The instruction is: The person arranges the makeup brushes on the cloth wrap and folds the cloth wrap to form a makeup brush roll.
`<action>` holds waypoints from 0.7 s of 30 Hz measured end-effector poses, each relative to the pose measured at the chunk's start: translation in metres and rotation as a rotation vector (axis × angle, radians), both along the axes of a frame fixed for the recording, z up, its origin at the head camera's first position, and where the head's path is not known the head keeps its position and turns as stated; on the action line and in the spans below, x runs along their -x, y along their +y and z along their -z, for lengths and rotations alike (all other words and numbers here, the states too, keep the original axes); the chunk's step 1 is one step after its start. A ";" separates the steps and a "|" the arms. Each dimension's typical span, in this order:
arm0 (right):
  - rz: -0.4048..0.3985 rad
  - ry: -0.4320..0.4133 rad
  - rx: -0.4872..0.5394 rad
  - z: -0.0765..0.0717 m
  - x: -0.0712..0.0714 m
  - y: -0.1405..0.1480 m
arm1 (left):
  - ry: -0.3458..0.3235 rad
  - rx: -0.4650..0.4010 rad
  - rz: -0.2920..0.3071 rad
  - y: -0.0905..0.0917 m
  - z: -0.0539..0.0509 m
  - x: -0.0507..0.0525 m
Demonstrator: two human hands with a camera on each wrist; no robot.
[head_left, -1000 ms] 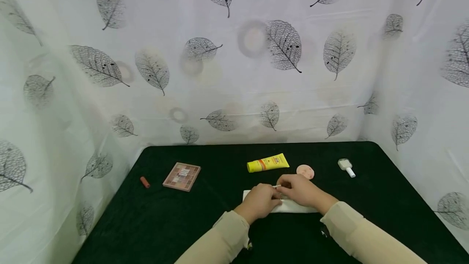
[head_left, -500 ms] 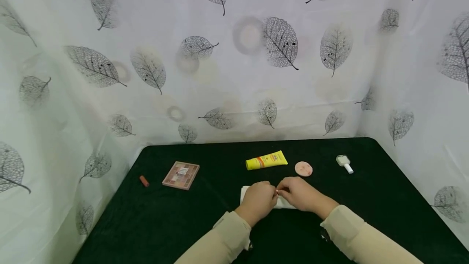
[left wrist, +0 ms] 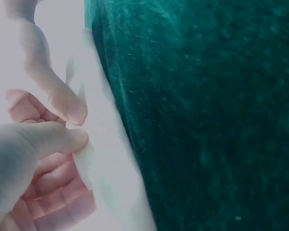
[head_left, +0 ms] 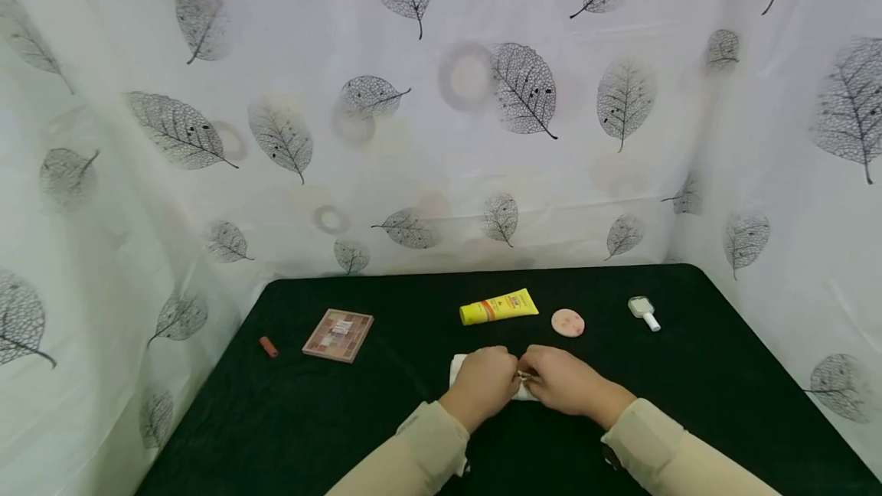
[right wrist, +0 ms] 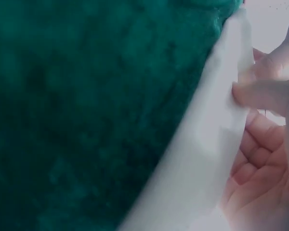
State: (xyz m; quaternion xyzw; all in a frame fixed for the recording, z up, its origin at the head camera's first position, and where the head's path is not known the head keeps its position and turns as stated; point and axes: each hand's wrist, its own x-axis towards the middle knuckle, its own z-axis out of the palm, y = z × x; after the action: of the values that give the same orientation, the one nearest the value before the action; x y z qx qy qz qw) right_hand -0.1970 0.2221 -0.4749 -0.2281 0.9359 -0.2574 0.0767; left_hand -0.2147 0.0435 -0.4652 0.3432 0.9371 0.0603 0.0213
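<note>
A white, soft, cloth-like piece (head_left: 456, 366) lies at the near middle of the table, mostly covered by my hands. Whether it is a cloth or a pouch I cannot tell. My left hand (head_left: 485, 381) pinches its edge; in the left wrist view the thumb (left wrist: 70, 138) presses on the white material (left wrist: 111, 173) with the other fingers curled behind. Close beside it, my right hand (head_left: 566, 380) pinches the same piece. The right wrist view has that thumb (right wrist: 253, 95) lying on the white surface (right wrist: 197, 149). Between the hands the fingertips nearly meet.
Beyond the hands lie a yellow tube (head_left: 499, 307) and a round pink spotted disc (head_left: 568, 323). A small white-handled item (head_left: 644, 313) is at right. At left are a makeup palette (head_left: 338, 335) and a small red cylinder (head_left: 269, 347). A leaf-print curtain (head_left: 427, 136) surrounds the dark green table.
The right part of the white piece, seen below my right hand one second ago, no longer shows there. My hands have drawn closer together, and the fingers have turned down out of sight.
</note>
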 end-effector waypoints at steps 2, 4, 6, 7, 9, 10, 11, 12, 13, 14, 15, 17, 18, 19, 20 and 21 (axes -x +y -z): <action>0.004 0.008 -0.010 0.002 -0.001 0.000 | -0.002 0.001 0.001 -0.001 0.000 0.000; 0.009 0.018 -0.017 0.004 -0.001 0.000 | -0.007 0.002 -0.002 -0.001 0.000 0.001; 0.014 0.026 -0.014 0.004 -0.001 0.000 | -0.006 0.013 -0.005 -0.001 -0.001 0.001; 0.013 0.030 -0.013 0.003 -0.001 -0.001 | -0.005 0.019 -0.009 -0.001 -0.001 0.002; 0.011 0.026 -0.013 0.001 -0.001 -0.001 | -0.004 0.031 -0.010 -0.001 -0.002 0.003; 0.008 0.022 -0.014 0.000 0.000 -0.002 | -0.006 0.037 -0.008 -0.001 -0.003 0.003; 0.005 0.015 -0.014 -0.001 0.000 -0.002 | -0.008 0.041 -0.006 -0.001 -0.003 0.004; 0.000 0.005 -0.015 -0.002 0.000 -0.002 | -0.015 0.043 -0.004 -0.001 -0.002 0.004; -0.004 -0.003 -0.021 -0.003 0.001 -0.002 | -0.026 0.045 -0.001 -0.001 -0.003 0.004; -0.008 -0.008 -0.027 -0.004 0.001 -0.002 | -0.034 0.048 0.004 -0.001 -0.002 0.004; -0.010 -0.013 -0.034 -0.004 0.001 -0.002 | -0.040 0.049 0.009 -0.001 -0.002 0.004; -0.014 -0.020 -0.048 -0.005 0.001 -0.001 | -0.048 0.052 0.014 0.000 -0.001 0.003; -0.014 -0.023 -0.056 -0.004 0.001 0.000 | -0.049 0.055 0.016 0.001 0.000 0.004; -0.012 -0.023 -0.065 -0.004 0.001 0.000 | -0.048 0.059 0.021 0.001 0.000 0.004; -0.011 -0.023 -0.070 -0.004 0.001 0.001 | -0.045 0.063 0.026 0.001 0.001 0.004; -0.008 -0.025 -0.074 -0.005 -0.001 0.000 | -0.044 0.066 0.030 0.001 0.002 0.004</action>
State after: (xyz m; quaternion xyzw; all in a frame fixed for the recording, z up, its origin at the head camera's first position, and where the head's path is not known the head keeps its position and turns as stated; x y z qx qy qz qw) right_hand -0.1964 0.2225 -0.4702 -0.2258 0.9427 -0.2252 0.0977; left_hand -0.2183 0.0441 -0.4671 0.3547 0.9327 0.0364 0.0542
